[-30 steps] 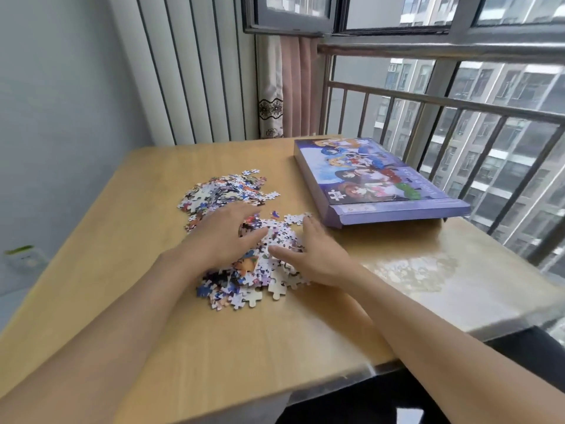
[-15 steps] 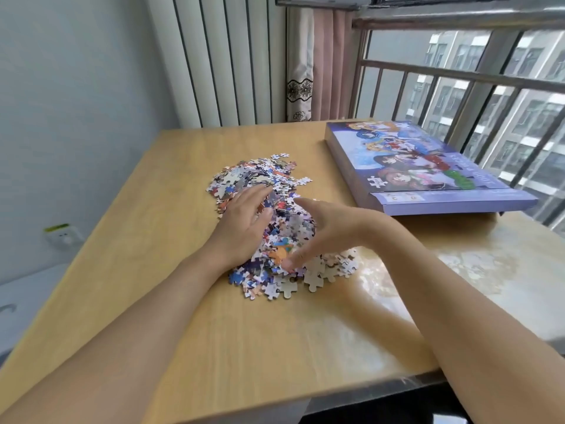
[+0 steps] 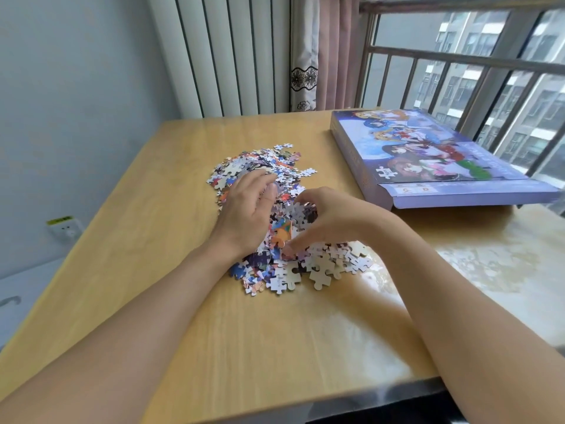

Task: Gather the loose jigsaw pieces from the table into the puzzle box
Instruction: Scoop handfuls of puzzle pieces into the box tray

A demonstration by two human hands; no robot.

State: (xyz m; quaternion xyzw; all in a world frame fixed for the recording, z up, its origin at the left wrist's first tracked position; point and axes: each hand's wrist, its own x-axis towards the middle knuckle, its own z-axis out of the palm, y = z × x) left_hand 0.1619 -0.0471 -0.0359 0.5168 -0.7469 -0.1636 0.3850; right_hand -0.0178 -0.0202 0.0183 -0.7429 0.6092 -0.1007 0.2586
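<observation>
Many loose jigsaw pieces (image 3: 318,272), multicoloured with pale backs, lie heaped mid-table (image 3: 153,209), left of the closed purple puzzle box (image 3: 428,166). The left hand (image 3: 247,212) rests on the heap, fingers straight and together. The right hand (image 3: 330,221) cups pieces, fingers curled.

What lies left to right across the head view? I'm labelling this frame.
White wall socket → left hand → right hand → purple illustrated puzzle box; both hands rest on the pile of loose jigsaw pieces.
</observation>
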